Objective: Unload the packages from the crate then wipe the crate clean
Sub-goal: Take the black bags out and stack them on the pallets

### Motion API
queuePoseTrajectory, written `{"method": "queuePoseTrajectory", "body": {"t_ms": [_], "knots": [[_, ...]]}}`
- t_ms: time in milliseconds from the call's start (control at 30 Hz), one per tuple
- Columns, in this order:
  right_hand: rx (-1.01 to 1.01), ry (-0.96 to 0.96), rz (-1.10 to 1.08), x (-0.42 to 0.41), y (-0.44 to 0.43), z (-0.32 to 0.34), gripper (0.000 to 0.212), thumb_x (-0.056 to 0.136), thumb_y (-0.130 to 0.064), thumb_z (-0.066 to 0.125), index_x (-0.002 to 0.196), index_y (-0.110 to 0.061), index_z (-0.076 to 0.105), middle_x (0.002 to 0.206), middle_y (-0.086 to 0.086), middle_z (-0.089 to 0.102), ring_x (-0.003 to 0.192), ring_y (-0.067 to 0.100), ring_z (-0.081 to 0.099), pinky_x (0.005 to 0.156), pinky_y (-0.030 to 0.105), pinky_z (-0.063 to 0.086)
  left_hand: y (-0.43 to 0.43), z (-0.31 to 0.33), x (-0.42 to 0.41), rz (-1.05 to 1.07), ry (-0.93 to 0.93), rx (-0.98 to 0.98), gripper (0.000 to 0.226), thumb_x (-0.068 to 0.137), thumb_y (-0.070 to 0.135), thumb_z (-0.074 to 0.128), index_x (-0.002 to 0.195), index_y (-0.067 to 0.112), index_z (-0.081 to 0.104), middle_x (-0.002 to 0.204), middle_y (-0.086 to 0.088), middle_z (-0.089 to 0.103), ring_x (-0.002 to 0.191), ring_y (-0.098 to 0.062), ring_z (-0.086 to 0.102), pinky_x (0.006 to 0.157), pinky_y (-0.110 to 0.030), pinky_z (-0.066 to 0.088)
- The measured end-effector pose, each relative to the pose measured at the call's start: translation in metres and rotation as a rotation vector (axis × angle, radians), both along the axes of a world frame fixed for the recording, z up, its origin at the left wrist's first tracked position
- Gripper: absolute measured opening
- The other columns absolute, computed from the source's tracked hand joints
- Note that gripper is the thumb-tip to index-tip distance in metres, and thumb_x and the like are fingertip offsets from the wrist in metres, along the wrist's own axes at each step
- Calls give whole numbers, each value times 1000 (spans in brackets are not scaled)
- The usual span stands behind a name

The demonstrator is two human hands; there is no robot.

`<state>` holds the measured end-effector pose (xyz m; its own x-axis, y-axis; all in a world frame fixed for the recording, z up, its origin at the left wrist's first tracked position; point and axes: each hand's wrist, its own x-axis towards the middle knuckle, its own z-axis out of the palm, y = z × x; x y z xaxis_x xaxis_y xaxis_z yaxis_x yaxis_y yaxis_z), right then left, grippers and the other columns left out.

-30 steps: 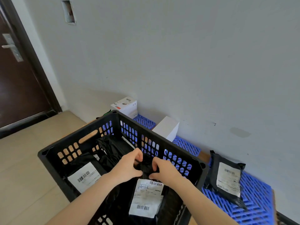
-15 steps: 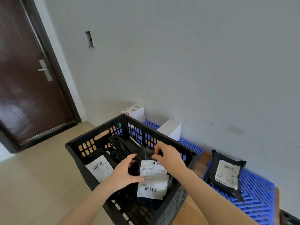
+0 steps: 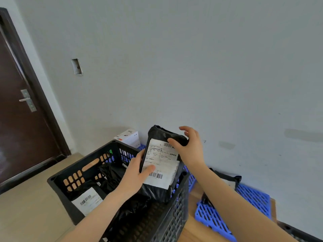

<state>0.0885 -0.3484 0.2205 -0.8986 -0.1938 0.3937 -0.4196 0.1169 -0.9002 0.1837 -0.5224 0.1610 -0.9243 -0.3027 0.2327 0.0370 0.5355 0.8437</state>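
A black slatted crate (image 3: 176, 212) stands on the floor in front of me. Both hands hold a black mailer package with a white shipping label (image 3: 161, 165) upright above the crate's far right corner. My left hand (image 3: 134, 177) grips its lower left edge, thumb across the label. My right hand (image 3: 189, 147) holds its top right corner, thumb on the label. Two more black packages lie inside the crate: one with a label (image 3: 87, 199) at the near left, another (image 3: 111, 173) crumpled in the middle.
A blue plastic pallet (image 3: 251, 201) lies along the wall on the right, bearing another black labelled package (image 3: 229, 180) partly behind my right forearm. A white box (image 3: 128, 137) sits behind the crate. A dark brown door (image 3: 19, 119) is at the left.
The package has been lifted from inside the crate to above its rim and stood upright. Both hands rose with it, and the camera view tilted upward.
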Motion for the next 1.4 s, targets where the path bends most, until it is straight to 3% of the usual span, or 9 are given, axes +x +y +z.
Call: {"method": "queuePoseTrajectory", "body": {"t_ms": [167, 267, 400, 467, 633, 867, 1000, 1267, 1400], "knots": [[-22, -97, 56, -14, 34, -18, 83, 81, -32, 74, 146, -40, 22, 141, -11, 30, 120, 9, 44, 99, 32, 44, 25, 26, -42, -6, 113, 108, 40, 96, 16, 58, 124, 41, 43, 117, 29, 55, 103, 21, 53, 82, -3, 42], [32, -126, 117, -23, 47, -30, 83, 85, -31, 71, 145, -48, 17, 145, -8, 39, 121, 13, 51, 99, 36, 48, 40, 33, -74, -30, 132, 129, 44, 98, 26, 55, 135, 37, 35, 119, 33, 50, 105, 21, 47, 93, -13, 38], [71, -101, 25, -41, 62, -35, 82, 90, -24, 63, 148, -47, 8, 140, -21, 42, 127, 4, 44, 105, 31, 42, 67, 33, -116, -133, 125, 104, 56, 98, 26, 54, 146, 33, 25, 127, 27, 50, 111, 17, 47, 89, -7, 38], [72, -125, -37, -53, 73, -38, 81, 92, -21, 60, 147, -47, 7, 139, -21, 42, 124, 4, 46, 103, 30, 44, 81, 29, -135, -170, 137, 86, 68, 97, 25, 56, 151, 40, 17, 133, 25, 48, 121, 6, 47, 99, -17, 39], [122, -185, -183, -84, 104, -54, 75, 95, -22, 55, 148, -45, 7, 132, -23, 42, 108, 5, 53, 81, 15, 45, 114, 13, -177, -259, 152, 31, 86, 94, 27, 62, 142, 64, 1, 143, 22, 42, 129, 0, 43, 105, -26, 37], [197, -345, -338, -120, 141, -108, 77, 94, -18, 54, 149, -45, 8, 141, -19, 41, 117, 5, 50, 84, 15, 45, 138, -30, -239, -586, -236, -101, 103, 86, 27, 73, 150, 50, -3, 145, 10, 47, 124, -7, 51, 100, -19, 40], [320, -472, -357, -132, 155, -147, 84, 91, -17, 57, 149, -45, 4, 127, -11, 54, 97, 2, 56, 66, 14, 47, 147, -64, -270, -765, -457, -154, 113, 78, 20, 80, 152, 44, -1, 154, 5, 36, 120, -1, 44, 93, -12, 40], [431, -685, -369, -146, 165, -216, 84, 90, -16, 58, 149, -43, 4, 115, -8, 50, 87, -1, 52, 57, 12, 43, 162, -125, -304, -865, -723, -253, 112, 80, 29, 78, 154, 37, -5, 150, -1, 43, 125, -14, 52, 104, -23, 41], [428, -740, -369, -148, 166, -241, 75, 93, -19, 56, 151, -37, 12, 131, -3, 50, 99, 5, 50, 61, 11, 42, 164, -151, -316, -883, -800, -262, 109, 82, 30, 77, 154, 39, -5, 151, -2, 43, 128, -16, 50, 110, -32, 40]]}}
